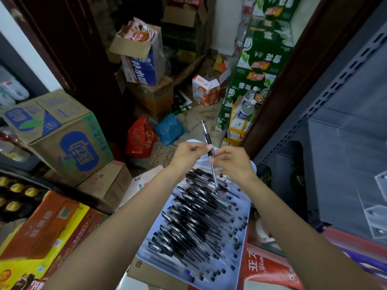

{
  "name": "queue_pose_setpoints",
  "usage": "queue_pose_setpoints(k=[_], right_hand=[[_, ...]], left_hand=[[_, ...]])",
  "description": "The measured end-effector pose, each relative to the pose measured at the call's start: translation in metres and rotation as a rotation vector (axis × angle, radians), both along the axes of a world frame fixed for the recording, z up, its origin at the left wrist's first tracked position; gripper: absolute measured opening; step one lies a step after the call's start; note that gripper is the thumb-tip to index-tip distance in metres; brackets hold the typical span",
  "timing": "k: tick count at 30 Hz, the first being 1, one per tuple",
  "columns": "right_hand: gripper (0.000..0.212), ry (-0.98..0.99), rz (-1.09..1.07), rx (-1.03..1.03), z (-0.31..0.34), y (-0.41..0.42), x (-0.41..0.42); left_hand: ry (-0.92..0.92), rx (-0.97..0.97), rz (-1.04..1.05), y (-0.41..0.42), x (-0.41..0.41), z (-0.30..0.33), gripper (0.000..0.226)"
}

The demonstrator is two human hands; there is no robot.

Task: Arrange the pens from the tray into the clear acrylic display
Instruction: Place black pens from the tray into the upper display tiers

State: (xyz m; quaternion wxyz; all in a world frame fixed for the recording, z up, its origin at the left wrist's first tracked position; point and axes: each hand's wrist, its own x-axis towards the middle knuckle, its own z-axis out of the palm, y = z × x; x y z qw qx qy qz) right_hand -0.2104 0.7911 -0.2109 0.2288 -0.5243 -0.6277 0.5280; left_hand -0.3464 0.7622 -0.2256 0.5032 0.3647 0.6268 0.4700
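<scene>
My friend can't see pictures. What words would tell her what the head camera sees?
Two hands meet above a pale blue tray heaped with black pens: the right hand holds one pen upright, and the left hand is beside it, fingers curled. A clear acrylic display sits at the right edge on grey shelving, with cardboard boxes and red and blue bags around.

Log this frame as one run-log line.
phase: pick | right hand: holding pen | left hand: pinching small item, unclear | tray: many pens | acrylic display: right
</scene>
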Motion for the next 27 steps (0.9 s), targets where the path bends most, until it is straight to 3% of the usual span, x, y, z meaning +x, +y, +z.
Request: queue_pose_setpoints(k=[8,11,14,20,27], right_hand=[[0.015,0.12,-0.067,0.081,0.064,-0.003,0.032],[0.015,0.079,-0.088,0.139,0.084,0.003,0.059],[0.027,-0.041,-0.055,0.259,0.108,0.01,0.097],[0.036,0.058,-0.202,0.517,0.169,0.028,0.195],[0.016,0.293,-0.177,0.618,0.209,0.045,0.324]], left_hand=[[-0.292,0.104,-0.072,0.013,0.041,0.058,0.015],[-0.268,0.164,-0.103,0.021,0.064,0.08,0.014],[-0.079,0.239,-0.087,0.033,0.094,0.105,0.024],[0.677,0.517,-0.239,0.047,0.171,0.167,0.025],[0.804,0.65,-0.324,0.056,0.292,0.215,0.009]])
